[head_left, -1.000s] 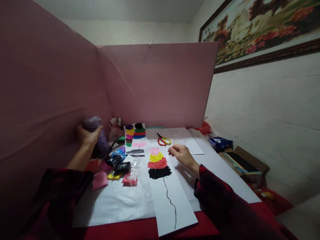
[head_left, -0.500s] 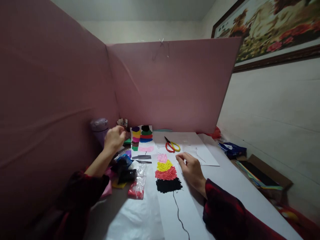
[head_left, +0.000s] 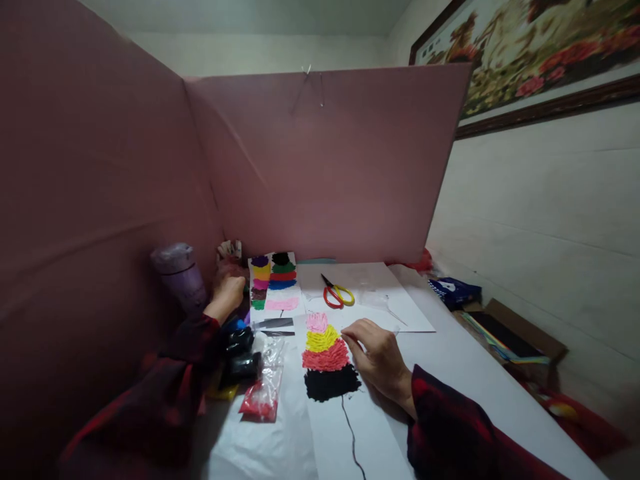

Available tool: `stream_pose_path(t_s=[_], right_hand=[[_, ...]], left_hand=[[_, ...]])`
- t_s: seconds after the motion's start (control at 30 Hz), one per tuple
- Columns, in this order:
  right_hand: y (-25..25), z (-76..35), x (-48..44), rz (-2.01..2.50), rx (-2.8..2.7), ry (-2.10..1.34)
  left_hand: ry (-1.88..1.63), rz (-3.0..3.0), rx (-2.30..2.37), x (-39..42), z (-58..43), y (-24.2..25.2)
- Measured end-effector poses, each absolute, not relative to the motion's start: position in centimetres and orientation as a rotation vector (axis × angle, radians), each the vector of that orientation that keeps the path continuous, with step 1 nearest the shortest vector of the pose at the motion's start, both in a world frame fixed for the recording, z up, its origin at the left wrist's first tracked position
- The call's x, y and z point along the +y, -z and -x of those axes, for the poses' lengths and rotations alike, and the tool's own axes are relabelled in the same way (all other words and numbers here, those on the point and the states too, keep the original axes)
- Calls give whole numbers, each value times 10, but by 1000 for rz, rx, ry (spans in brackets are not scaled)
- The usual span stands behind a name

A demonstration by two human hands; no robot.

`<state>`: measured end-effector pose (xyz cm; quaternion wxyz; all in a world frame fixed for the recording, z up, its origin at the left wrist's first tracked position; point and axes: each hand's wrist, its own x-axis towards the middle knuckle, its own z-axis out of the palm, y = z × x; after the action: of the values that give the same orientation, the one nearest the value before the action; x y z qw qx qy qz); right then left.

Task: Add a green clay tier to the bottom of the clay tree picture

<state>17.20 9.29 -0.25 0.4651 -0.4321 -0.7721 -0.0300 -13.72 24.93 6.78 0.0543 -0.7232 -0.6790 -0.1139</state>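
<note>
My right hand (head_left: 377,350) is over the white paper strip (head_left: 325,440), thumb and forefinger pinched beside the yellow band. Whatever sits between those fingertips is too small to make out. On the strip lie bands of clay-like material: pink (head_left: 317,323), yellow (head_left: 323,339), red (head_left: 326,358) and black (head_left: 331,383). A dark wavy line (head_left: 353,430) runs down below them. At the back left, my left hand (head_left: 227,298) reaches in near the colour sample sheet (head_left: 275,313), its fingers curled and partly hidden; I cannot see what they hold.
Red-and-yellow-handled scissors (head_left: 339,293) rest on a white sheet (head_left: 370,273). Clear bags with red (head_left: 261,400) and black (head_left: 244,367) material lie at left, near a purple cup-like container (head_left: 183,277). Pink panels (head_left: 325,167) stand behind and left. A box with coloured sheets (head_left: 505,337) is at right.
My left hand has lowered and gone further in among the things at the back left. My right hand stays pinched beside the coloured bands. The whole view has shifted slightly.
</note>
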Motion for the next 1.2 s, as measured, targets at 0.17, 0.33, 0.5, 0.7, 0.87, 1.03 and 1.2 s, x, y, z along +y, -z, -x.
stream_pose_path(t_s=[0.17,0.33,0.5,0.7,0.87,1.03,1.2], right_hand=[[6,-173,95,1074,-1854,71],[7,-173,96,1108,-1793,49],[6,-175,96,1074,-1745,-4],[-3,-162,80,918,-1762,-264],[-7,-149,66,778,-1570,-972],[-9,-151,67,835,-1350,-1112],[-11,-150,67,854,-1249,-1178]], left_hand=[[267,2182,-1922,251,136,-72],[422,2180,-1875,232,127,-89],[803,2237,-1922,197,111,-124],[1216,2904,-1954,133,56,-100],[1775,3247,-1858,94,23,-52],[2341,3191,-1812,76,21,-38],[2544,3125,-1802,70,25,-35]])
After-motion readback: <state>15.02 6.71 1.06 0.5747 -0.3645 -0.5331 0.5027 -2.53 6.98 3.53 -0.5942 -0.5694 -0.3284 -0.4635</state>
